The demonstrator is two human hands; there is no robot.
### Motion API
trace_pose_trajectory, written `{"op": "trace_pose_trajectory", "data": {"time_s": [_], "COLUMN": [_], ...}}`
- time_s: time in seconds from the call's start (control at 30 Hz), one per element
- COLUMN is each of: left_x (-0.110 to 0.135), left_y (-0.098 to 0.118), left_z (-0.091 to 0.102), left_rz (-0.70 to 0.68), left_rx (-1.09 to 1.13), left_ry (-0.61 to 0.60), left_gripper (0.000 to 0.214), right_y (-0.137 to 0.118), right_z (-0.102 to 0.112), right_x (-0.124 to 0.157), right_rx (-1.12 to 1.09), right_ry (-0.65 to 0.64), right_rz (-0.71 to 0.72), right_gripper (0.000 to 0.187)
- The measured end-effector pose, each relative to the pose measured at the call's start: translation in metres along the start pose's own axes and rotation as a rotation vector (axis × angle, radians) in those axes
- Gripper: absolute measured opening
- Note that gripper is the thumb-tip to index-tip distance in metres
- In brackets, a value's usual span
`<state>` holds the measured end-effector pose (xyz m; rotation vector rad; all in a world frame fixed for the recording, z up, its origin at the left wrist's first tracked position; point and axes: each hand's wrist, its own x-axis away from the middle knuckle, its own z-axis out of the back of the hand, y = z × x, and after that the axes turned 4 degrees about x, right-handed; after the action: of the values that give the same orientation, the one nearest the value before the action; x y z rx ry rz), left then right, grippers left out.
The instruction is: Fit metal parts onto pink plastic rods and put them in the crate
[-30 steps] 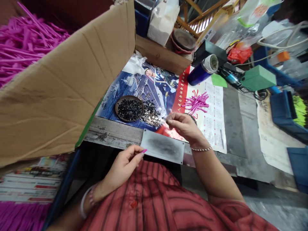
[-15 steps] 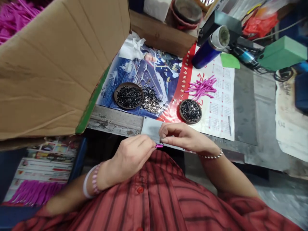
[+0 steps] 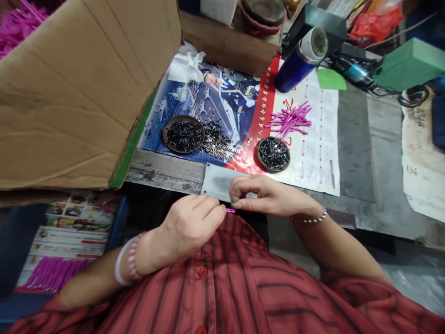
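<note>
The left hand (image 3: 193, 227) and the right hand (image 3: 267, 197) are brought together in front of the chest, with their fingertips meeting just below the lower edge of a scuffed rectangular grey metal plate (image 3: 219, 183). Both hands pinch a short magenta plastic stick (image 3: 230, 210). Only its middle section shows in the gap between them; both ends are hidden by the fingers. Its long axis lies almost level, running left to right across the view and roughly parallel to the plate's lower edge, directly above the red striped shirt (image 3: 222, 287).

The left wrist carries a white bangle (image 3: 119, 262) and a pink beaded bracelet (image 3: 132, 257). The right wrist carries a silver bead bracelet (image 3: 309, 218).

Beyond the plate, a round dark dish of short black pins (image 3: 273, 154) sits on a printed paper calendar (image 3: 321, 157), just beside a loose bunch of magenta plastic sticks (image 3: 288, 120). To the left, a second round dark dish of black pins (image 3: 183, 134) and a spread of small silver metal pieces (image 3: 217, 143) lie on a blue printed poster (image 3: 222, 99). A brown cardboard box flap (image 3: 69, 93) overhangs the left side. A blue insulated flask (image 3: 299, 60) lies on its side at the calendar's top edge.
</note>
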<state>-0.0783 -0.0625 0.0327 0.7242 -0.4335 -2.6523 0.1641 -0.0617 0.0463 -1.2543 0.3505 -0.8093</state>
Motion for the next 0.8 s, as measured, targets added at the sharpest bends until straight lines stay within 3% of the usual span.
{"op": "trace_pose_trajectory", "data": {"time_s": [0.47, 0.8], "left_x": [0.005, 0.005], "left_y": [0.0, -0.002], "left_z": [0.003, -0.008], "left_rz": [-0.022, -0.087], "left_rx": [-0.035, -0.049], "left_ry": [-0.018, -0.086], "left_gripper": [0.02, 0.023], "right_y": [-0.012, -0.013], "right_z": [-0.001, 0.006], "right_x": [-0.006, -0.019], "right_rx": [0.191, 0.319], "right_ry": [-0.045, -0.3], "right_rz": [0.081, 0.086], "right_gripper": [0.015, 0.015]}}
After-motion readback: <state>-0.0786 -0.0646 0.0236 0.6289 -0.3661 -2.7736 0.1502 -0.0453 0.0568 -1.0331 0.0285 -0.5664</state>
